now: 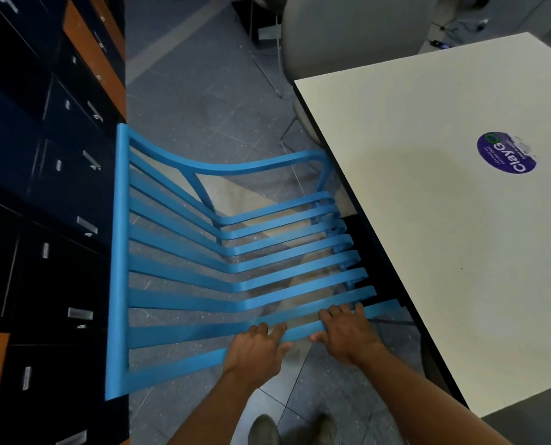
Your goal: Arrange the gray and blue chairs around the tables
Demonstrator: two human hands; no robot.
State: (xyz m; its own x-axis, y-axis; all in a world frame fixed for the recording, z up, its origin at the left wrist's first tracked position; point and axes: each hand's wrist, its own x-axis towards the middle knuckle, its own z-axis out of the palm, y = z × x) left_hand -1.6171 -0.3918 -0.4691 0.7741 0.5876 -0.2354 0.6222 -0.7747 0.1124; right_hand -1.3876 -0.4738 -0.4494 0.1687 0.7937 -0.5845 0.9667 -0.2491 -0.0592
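A blue slatted chair (184, 261) fills the middle of the head view, its backrest toward the lockers on the left and its seat front against the edge of a white table (428, 252). My left hand (255, 348) grips the nearest seat slats from the side. My right hand (348, 329) is closed over a slat a little farther right, near the table edge. A gray chair (348, 36) stands at the far end of the table, its seat partly hidden under the tabletop.
Dark blue and orange lockers (43, 187) line the left side close to the chair's backrest. A round purple sticker (505, 152) lies on the table. Gray tiled floor (203, 91) runs between lockers and table. My shoes (293, 428) show at the bottom.
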